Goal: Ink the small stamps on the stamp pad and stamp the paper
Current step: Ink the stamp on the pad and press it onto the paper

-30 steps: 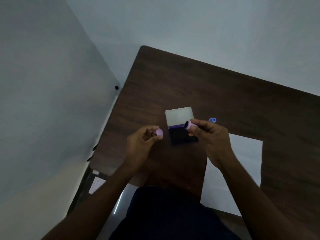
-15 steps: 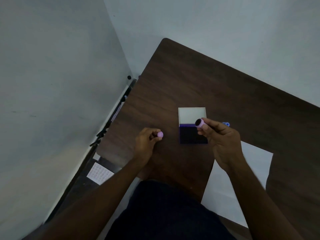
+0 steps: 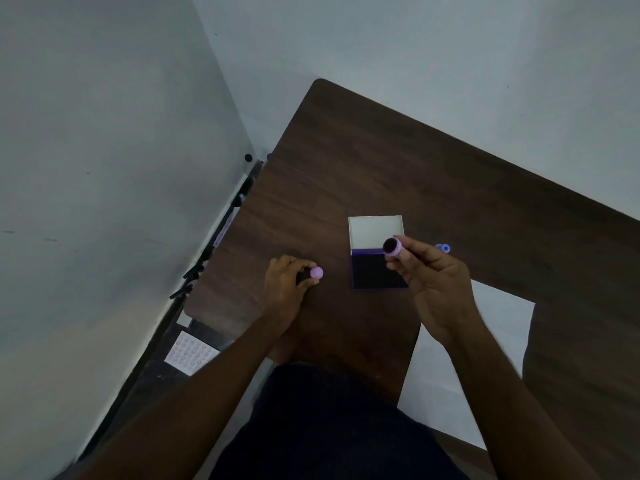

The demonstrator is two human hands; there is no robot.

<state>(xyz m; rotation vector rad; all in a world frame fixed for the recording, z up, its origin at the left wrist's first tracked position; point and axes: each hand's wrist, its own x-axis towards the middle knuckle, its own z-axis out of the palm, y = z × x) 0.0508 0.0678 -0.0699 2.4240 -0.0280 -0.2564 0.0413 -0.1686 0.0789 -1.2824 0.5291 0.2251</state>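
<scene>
The right hand (image 3: pixel 440 289) grips a pink stamp (image 3: pixel 393 246) in its fingertips, dark face tipped up and to the left, just above the far edge of the open pad (image 3: pixel 377 271). The left hand (image 3: pixel 287 289) is closed on a pink cap (image 3: pixel 316 272) low over the worktop (image 3: pixel 381 161), left of the pad. The paper (image 3: pixel 498 327) lies near right, partly under the right forearm. A blue stamp (image 3: pixel 443 248) sits beyond the right hand.

Risks, as I judge them: the stamp face is tilted, so pressing it down askew would ink it unevenly. The fingertip grip is shallow; a slip could drop the wet face on the worktop or paper. The forearm resting across the paper could drag or smear it.
</scene>
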